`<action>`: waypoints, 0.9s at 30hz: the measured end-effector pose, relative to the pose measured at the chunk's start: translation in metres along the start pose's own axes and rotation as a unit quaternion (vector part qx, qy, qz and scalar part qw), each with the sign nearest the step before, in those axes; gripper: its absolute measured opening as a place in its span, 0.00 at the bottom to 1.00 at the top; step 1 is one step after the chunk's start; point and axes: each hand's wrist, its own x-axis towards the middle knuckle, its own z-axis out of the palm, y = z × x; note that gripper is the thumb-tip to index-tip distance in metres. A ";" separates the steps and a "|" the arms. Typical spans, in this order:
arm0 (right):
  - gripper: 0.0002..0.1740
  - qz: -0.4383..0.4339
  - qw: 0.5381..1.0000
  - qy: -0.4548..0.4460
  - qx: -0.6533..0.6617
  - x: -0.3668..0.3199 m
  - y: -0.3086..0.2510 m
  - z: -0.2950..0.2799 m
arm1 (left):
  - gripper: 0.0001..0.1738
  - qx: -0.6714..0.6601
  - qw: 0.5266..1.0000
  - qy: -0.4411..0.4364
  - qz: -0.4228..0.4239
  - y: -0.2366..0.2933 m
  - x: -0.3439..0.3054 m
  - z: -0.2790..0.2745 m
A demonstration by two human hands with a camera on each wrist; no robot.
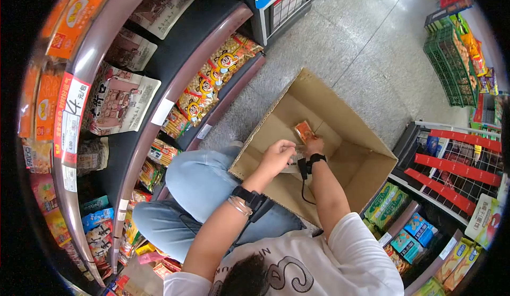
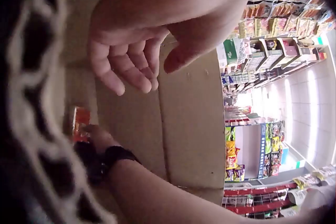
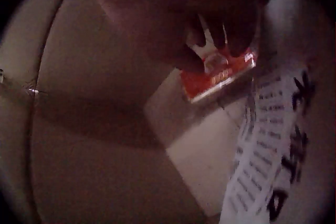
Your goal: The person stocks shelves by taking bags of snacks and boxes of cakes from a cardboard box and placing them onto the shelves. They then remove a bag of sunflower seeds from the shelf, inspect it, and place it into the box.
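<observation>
Inside an open cardboard box [image 1: 353,123], my right hand [image 1: 314,145] holds a small orange-red packet [image 1: 304,131]. Its fingers bend over the top of the packet [image 3: 215,79] in the right wrist view. A pale bag with dark lettering [image 3: 262,150] stands in the box close by, and only a bit of this bag [image 1: 292,164] shows between my arms in the head view. My left hand [image 1: 277,157] hovers at the near side of the box opening. In the left wrist view this hand [image 2: 142,40] has loosely bent fingers with nothing between them.
Snack shelves curve along the left, with white seed bags [image 1: 125,99] and yellow packs [image 1: 218,78]. More packs [image 1: 411,237] lie on low shelves at the right. Wire racks with red strips [image 1: 451,160] and a green crate [image 1: 451,67] stand beyond the box on grey floor [image 1: 345,36].
</observation>
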 end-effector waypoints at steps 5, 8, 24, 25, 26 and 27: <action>0.31 0.085 0.995 -0.057 -0.012 0.050 0.033 0.005 | 0.14 -0.029 0.999 -0.020 -0.024 -0.002 0.003 0.000; 0.32 0.070 0.988 -0.132 -0.026 0.065 0.047 0.005 | 0.14 -0.033 0.999 -0.004 -0.023 0.002 0.004 0.003; 0.35 0.255 0.919 -0.226 0.200 0.107 0.072 0.000 | 0.13 -0.049 0.999 -0.022 0.003 -0.001 0.011 0.013; 0.35 0.263 0.914 -0.230 0.206 0.107 0.072 0.001 | 0.13 -0.048 0.999 -0.023 0.005 -0.002 0.012 0.013; 0.35 0.268 0.911 -0.234 0.208 0.109 0.072 0.002 | 0.13 -0.047 0.999 -0.025 0.008 -0.003 0.013 0.014; 0.35 0.266 0.912 -0.235 0.207 0.111 0.074 0.005 | 0.13 -0.045 0.999 -0.024 0.007 -0.004 0.013 0.013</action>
